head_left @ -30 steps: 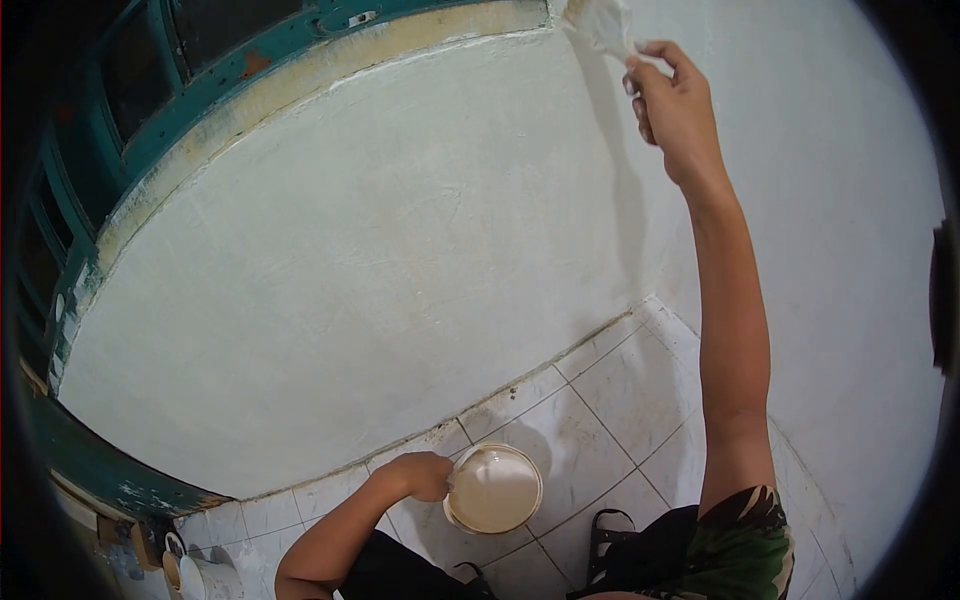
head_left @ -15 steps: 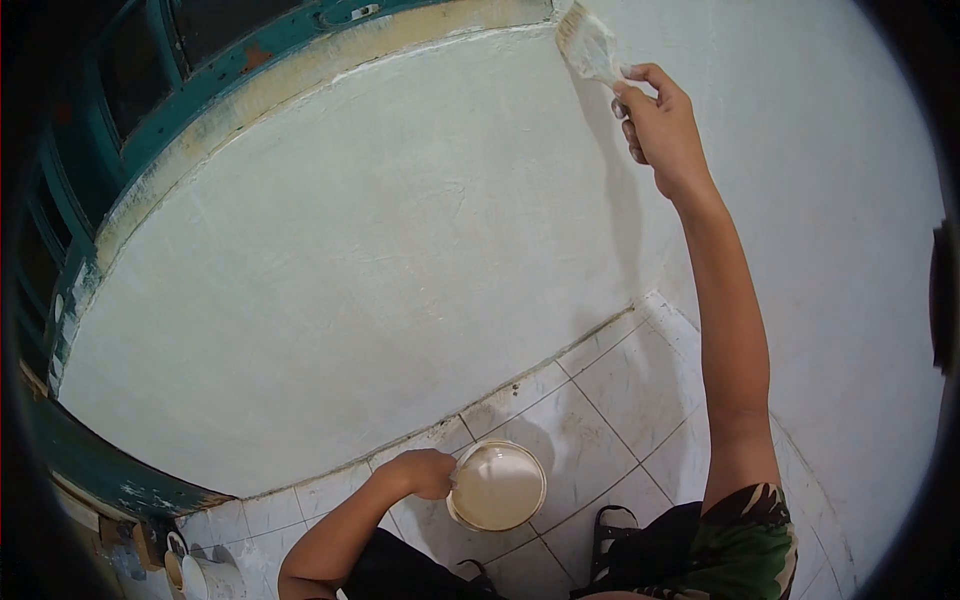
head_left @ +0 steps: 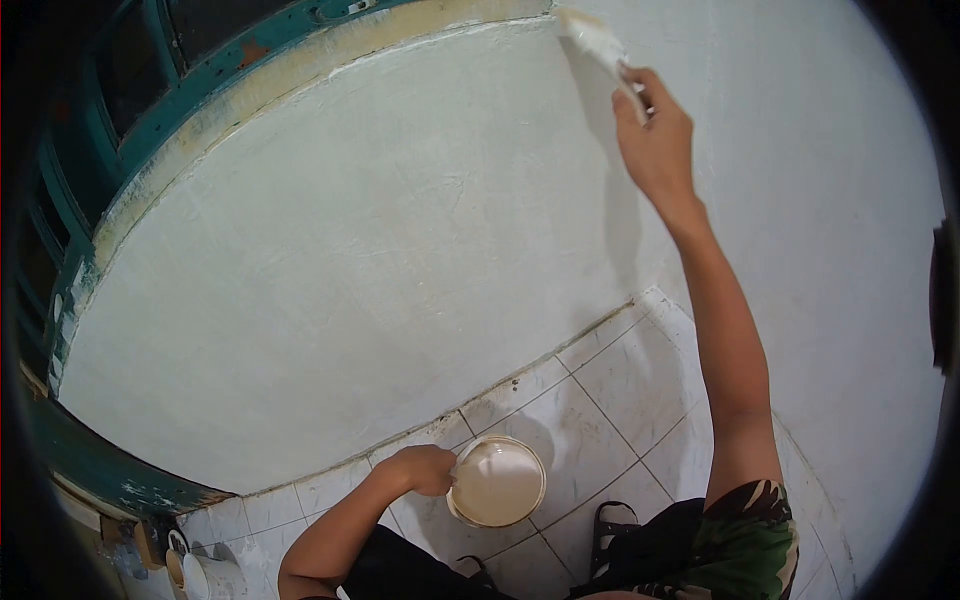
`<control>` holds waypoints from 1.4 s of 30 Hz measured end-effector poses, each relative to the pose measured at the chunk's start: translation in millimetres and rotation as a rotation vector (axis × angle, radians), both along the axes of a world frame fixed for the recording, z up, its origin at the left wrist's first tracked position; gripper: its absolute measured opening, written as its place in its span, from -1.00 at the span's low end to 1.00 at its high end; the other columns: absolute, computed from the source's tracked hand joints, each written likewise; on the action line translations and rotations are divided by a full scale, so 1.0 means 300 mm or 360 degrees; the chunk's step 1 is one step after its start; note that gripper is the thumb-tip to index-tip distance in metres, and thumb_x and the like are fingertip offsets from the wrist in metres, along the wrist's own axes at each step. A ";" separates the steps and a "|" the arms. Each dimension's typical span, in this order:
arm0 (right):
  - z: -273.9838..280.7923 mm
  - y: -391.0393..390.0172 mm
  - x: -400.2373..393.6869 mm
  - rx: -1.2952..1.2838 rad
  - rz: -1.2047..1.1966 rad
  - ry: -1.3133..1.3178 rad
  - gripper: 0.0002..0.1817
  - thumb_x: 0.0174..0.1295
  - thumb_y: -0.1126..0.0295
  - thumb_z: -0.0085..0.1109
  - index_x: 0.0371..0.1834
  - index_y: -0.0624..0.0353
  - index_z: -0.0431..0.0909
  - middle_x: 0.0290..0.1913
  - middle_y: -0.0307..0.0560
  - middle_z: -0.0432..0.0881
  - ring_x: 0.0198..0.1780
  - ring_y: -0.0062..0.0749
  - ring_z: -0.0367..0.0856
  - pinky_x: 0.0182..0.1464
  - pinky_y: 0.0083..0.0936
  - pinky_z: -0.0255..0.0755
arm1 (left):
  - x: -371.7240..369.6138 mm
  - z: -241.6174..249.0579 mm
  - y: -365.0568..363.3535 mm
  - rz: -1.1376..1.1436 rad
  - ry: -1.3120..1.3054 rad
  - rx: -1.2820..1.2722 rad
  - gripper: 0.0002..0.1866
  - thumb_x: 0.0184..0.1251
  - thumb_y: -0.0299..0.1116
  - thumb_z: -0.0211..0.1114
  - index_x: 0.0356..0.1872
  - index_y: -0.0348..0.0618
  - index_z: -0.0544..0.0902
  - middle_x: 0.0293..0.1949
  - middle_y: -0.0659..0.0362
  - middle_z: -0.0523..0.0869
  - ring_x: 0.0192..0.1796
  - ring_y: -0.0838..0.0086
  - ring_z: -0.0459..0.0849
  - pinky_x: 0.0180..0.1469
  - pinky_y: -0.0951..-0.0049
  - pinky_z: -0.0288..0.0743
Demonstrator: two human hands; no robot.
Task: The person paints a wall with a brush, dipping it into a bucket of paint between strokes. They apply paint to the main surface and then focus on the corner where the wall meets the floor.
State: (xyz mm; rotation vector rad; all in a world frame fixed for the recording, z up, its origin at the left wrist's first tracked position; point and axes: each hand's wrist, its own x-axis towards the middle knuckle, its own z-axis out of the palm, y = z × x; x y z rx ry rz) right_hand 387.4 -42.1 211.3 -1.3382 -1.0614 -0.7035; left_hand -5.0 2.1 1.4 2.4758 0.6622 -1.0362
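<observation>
The paintbrush (head_left: 598,42), clenched in the right hand (head_left: 655,135), has been tilted leftward at the wall (head_left: 400,250) corner; the paint bucket (head_left: 497,482) is still grasped by the left hand (head_left: 425,470)

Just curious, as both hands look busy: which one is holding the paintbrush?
The right hand, raised high against the white wall, holds the paintbrush. The left hand is down low, gripping the rim of the paint bucket.

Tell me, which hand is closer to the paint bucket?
Left. The left hand grips the rim of the paint bucket down by the floor tiles, while the right hand is raised high, holding a paintbrush against the wall.
</observation>
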 end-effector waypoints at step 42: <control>-1.068 0.308 -0.417 -0.2760 0.1811 -0.0439 -0.63 0.33 0.22 0.28 0.10 0.14 0.50 0.02 0.17 0.64 0.06 0.02 0.61 0.10 -0.17 0.46 | -0.394 -0.143 -0.257 0.2308 -0.0781 -0.0690 -0.73 0.50 -0.23 0.13 -0.18 -0.29 0.55 -0.41 0.17 0.65 -0.38 0.51 0.66 -0.36 0.44 0.53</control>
